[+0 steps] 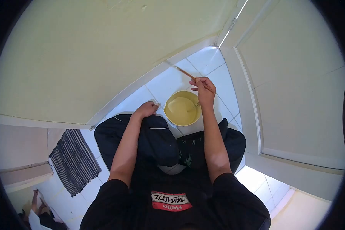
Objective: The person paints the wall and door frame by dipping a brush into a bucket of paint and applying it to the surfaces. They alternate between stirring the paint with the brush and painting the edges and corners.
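In my right hand (204,87) is a slim paintbrush (186,73) with a brown wooden handle, pinched between thumb and fingers. Its bristle end points up and left, right at the skirting board (145,79) along the foot of the wall. Below that hand stands a yellow bucket (167,115) on the tiled floor, holding pale yellow liquid (180,109). My left hand (146,110) rests over my left knee with nothing in it, its loosely bent fingers hanging towards the bucket.
A pale yellow wall (103,50) rises ahead and left. At the right stands a white panelled door (295,84), hinged near the corner. A dark striped mat (76,161) lies on the floor at left. Another person (42,214) is partly visible at lower left.
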Demonstrator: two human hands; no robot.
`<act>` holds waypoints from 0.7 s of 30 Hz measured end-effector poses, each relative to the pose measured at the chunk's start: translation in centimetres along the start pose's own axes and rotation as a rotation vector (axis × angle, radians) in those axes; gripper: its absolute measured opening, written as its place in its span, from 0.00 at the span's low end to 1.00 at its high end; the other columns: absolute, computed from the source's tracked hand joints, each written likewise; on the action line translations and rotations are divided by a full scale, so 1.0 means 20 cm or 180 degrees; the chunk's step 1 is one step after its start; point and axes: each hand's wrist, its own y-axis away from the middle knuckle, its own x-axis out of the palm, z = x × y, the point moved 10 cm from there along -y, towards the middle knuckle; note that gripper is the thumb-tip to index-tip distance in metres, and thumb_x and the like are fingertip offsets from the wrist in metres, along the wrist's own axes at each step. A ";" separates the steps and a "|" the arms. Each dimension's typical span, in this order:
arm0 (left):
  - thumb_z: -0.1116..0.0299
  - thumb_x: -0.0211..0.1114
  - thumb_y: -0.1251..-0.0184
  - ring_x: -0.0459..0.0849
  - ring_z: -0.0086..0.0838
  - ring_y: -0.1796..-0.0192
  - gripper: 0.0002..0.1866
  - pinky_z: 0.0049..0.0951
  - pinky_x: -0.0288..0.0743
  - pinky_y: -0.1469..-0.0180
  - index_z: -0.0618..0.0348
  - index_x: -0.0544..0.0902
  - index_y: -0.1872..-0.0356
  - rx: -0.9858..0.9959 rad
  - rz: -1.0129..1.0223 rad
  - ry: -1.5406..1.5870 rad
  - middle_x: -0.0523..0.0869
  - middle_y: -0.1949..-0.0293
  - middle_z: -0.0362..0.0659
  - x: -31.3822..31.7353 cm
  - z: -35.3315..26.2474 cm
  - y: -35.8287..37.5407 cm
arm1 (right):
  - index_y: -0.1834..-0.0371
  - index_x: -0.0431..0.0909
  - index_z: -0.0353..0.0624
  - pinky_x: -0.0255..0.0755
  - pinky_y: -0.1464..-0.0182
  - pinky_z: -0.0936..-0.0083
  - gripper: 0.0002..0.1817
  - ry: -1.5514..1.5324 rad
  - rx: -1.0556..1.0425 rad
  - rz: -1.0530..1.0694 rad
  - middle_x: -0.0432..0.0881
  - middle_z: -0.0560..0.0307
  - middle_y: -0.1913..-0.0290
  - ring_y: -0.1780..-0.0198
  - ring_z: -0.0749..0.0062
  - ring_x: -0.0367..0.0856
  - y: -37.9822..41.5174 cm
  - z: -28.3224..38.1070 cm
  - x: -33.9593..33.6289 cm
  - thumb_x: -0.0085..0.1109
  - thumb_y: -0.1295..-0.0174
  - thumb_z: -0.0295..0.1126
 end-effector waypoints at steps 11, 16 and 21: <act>0.49 0.58 0.27 0.86 0.31 0.65 0.23 0.31 0.78 0.56 0.65 0.82 0.62 0.0018 0.0036 -0.0217 0.87 0.68 0.46 -0.01 -0.03 0.02 | 0.58 0.79 0.36 0.82 0.64 0.76 0.08 0.0041 0.0038 0.0350 0.87 0.50 0.57 0.55 0.67 0.89 0.02 0.00 0.06 0.57 0.28 0.31; 0.50 0.58 0.27 0.86 0.31 0.64 0.23 0.32 0.78 0.56 0.66 0.82 0.61 -0.0009 0.0031 -0.0165 0.87 0.68 0.46 -0.03 -0.03 0.04 | 0.59 0.79 0.36 0.82 0.63 0.76 0.08 -0.0044 -0.0149 -0.0317 0.87 0.51 0.58 0.56 0.68 0.89 0.02 0.05 -0.01 0.57 0.28 0.30; 0.51 0.58 0.27 0.85 0.30 0.64 0.22 0.31 0.78 0.56 0.65 0.82 0.61 -0.0040 0.0048 -0.0100 0.87 0.68 0.45 -0.03 -0.01 0.03 | 0.59 0.80 0.36 0.81 0.63 0.76 0.08 0.0106 -0.0139 0.0244 0.87 0.51 0.58 0.56 0.69 0.89 0.04 0.03 0.07 0.57 0.28 0.30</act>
